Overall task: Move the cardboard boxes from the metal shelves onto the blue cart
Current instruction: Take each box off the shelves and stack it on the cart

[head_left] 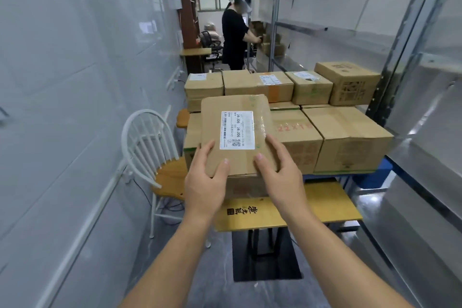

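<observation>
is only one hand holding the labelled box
No, both the left hand and right hand grip the labelled box at its near edge.

Left flank: the wall [75,82] runs close, with a white chair [150,157] against it and its seat just beside the cart's load. Tight there.
Dead ahead: cardboard boxes [350,137] sit packed side by side across the blue cart [382,175], with a second tier at the back.
Low front: a yellow bench [325,205] butts up to the cart and blocks the low approach.
Right flank: the metal shelves [275,20] crowd the cart's edge.
Overhead: open air above the front row. The left hand [203,182] and right hand [282,177] fill the near-left spot, gripping a small box [235,107].
Far aisle: a person [233,32] stands beyond the cart.
Floor [187,270]: a bare strip before the bench.
</observation>
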`<state>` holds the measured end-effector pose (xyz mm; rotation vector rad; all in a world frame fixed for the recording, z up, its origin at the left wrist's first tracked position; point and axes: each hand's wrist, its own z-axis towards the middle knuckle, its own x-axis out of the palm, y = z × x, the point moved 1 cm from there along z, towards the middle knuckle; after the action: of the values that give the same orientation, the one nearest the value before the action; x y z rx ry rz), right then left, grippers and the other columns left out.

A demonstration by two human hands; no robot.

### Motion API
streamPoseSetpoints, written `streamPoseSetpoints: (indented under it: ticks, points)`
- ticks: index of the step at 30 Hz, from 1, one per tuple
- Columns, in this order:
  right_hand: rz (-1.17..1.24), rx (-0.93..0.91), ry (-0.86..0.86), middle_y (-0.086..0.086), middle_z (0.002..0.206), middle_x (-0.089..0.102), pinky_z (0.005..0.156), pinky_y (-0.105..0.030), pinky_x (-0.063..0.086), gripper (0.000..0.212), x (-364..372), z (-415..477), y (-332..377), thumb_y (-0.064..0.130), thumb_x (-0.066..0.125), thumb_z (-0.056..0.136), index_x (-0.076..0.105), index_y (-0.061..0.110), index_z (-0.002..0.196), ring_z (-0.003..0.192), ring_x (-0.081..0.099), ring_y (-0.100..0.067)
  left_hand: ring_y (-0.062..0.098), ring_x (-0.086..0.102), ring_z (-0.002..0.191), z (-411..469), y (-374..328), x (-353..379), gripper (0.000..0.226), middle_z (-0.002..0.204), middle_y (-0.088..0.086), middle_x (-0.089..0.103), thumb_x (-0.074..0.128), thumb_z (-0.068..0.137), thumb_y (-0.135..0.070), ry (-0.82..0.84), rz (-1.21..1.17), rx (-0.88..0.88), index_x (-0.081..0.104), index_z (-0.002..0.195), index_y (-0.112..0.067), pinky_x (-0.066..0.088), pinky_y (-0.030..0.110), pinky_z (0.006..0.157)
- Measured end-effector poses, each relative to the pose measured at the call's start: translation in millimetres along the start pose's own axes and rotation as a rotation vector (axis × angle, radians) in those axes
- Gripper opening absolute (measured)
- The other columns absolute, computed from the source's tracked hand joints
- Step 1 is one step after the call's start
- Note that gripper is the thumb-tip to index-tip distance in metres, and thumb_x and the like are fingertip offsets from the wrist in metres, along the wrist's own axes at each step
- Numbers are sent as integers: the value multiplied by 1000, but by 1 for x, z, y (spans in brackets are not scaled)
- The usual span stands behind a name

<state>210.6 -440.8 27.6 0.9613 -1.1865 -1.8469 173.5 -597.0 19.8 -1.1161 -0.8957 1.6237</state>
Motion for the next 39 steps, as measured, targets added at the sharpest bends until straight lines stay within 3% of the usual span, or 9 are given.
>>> streamPoseSetpoints:
  ticks: [6, 8, 12, 17, 22, 27, 32, 36, 39]
  points:
    - [50, -71, 89, 35, 130, 48, 105, -22, 40, 43, 24, 69, 1, 37, 55, 99, 47, 44, 141, 121, 44, 15, 2, 56, 116, 57, -4, 4, 48, 131, -18, 57, 63, 94, -28, -128, 13, 23, 48, 139, -37, 48, 19, 92]
    - [75, -91, 111, 34, 129, 48, 101, -20, 42, 42, 32, 89, 0, 35, 54, 100, 47, 45, 140, 116, 42, 23, 0, 56, 114, 77, -3, 3, 48, 130, -19, 57, 62, 94, -29, -151, 3, 13, 48, 139, -39, 48, 20, 92]
    - [70, -97, 168, 25, 132, 53, 105, -31, 47, 43, 54, 133, -6, 35, 56, 99, 48, 42, 141, 121, 49, 7, -2, 56, 111, 117, 5, 6, 53, 122, -25, 56, 64, 93, -31, -204, -5, -39, 45, 142, -43, 49, 30, 97]
    - [90, -33, 217, 29, 126, 54, 103, -29, 48, 45, 85, 164, -16, 41, 56, 98, 47, 44, 142, 118, 52, 4, -8, 56, 107, 155, 25, 3, 59, 116, -36, 54, 66, 90, -30, -239, -31, -57, 39, 140, -45, 44, 16, 81]
    - [89, 13, 202, 44, 109, 43, 78, 0, 40, 44, 116, 187, -20, 39, 57, 98, 47, 40, 141, 98, 46, 28, -10, 54, 101, 192, 43, -5, 54, 113, -30, 54, 65, 91, -35, -221, -4, -118, 42, 140, -41, 39, 11, 72]
    - [123, 81, 99, 24, 121, 55, 98, -26, 48, 42, 141, 207, -21, 42, 55, 99, 50, 38, 140, 117, 53, -2, 5, 58, 102, 231, 53, -11, 48, 114, -16, 57, 64, 92, -39, -121, -2, -172, 50, 137, -36, 48, 25, 85]
    - [125, 110, 56, 28, 116, 57, 80, -16, 46, 42, 154, 214, -23, 43, 55, 99, 49, 38, 140, 100, 55, 9, 7, 55, 107, 252, 62, -15, 47, 119, -14, 57, 61, 94, -42, -40, 8, -167, 50, 139, -35, 44, 21, 82]
    - [107, 119, -9, 23, 119, 57, 92, -29, 51, 44, 160, 218, -27, 48, 56, 97, 50, 39, 140, 111, 55, -2, 10, 53, 117, 262, 69, -20, 50, 128, -15, 54, 59, 93, -49, 36, 23, -143, 47, 140, -36, 46, 32, 99]
    - [102, 117, -38, 17, 125, 58, 98, -36, 51, 44, 163, 219, -29, 50, 57, 95, 52, 40, 137, 114, 56, -6, 10, 50, 118, 267, 68, -23, 52, 125, -16, 50, 56, 94, -52, 80, 65, -130, 44, 143, -37, 45, 34, 101]
